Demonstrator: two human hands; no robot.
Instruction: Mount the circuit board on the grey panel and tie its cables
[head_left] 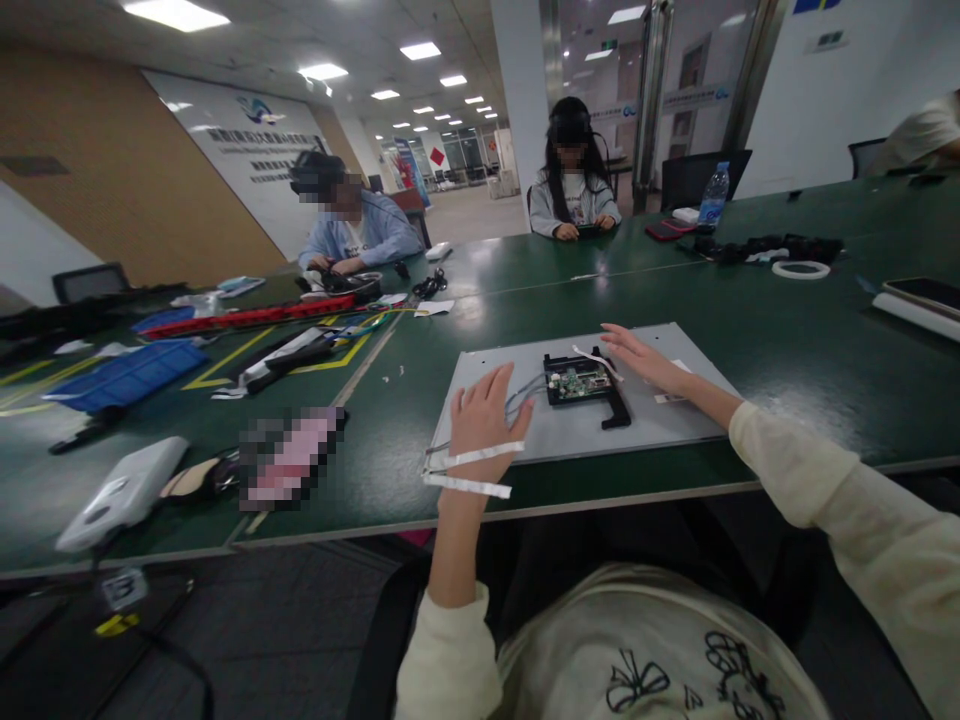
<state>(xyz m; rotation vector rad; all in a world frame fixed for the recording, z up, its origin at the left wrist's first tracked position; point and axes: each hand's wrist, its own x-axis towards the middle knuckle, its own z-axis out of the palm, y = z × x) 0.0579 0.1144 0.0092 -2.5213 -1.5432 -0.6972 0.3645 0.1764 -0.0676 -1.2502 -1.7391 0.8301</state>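
At the near edge of the green table (787,350) a grey panel (570,438) lies flat, its long side towards the seated person. On it, slightly above centre, sits a small circuit board (577,381) in a black bracket (616,408) whose leg runs down the board's right side. The left hand (484,412) rests palm down on the panel's left end, fingers spread and released, gripping nothing. Thin grey wires (526,388) run from the board's left side to this hand and pass under its fingers. Two white strips (469,486) lie across the wrist, at the panel's near-left corner. The right hand (646,362) is held open just right of the board, fingers straight and pointing towards the board's far corner, where a short white ribbon (594,356) crosses; contact with the ribbon cannot be confirmed. Nothing is grasped in it. Elsewhere on the table: a blue tray (127,375) and a long red strip (247,318) to the left, a white tape ring (801,269) and a water bottle (713,195) at the far right. Two other people sit on the far side, hands on their own work.
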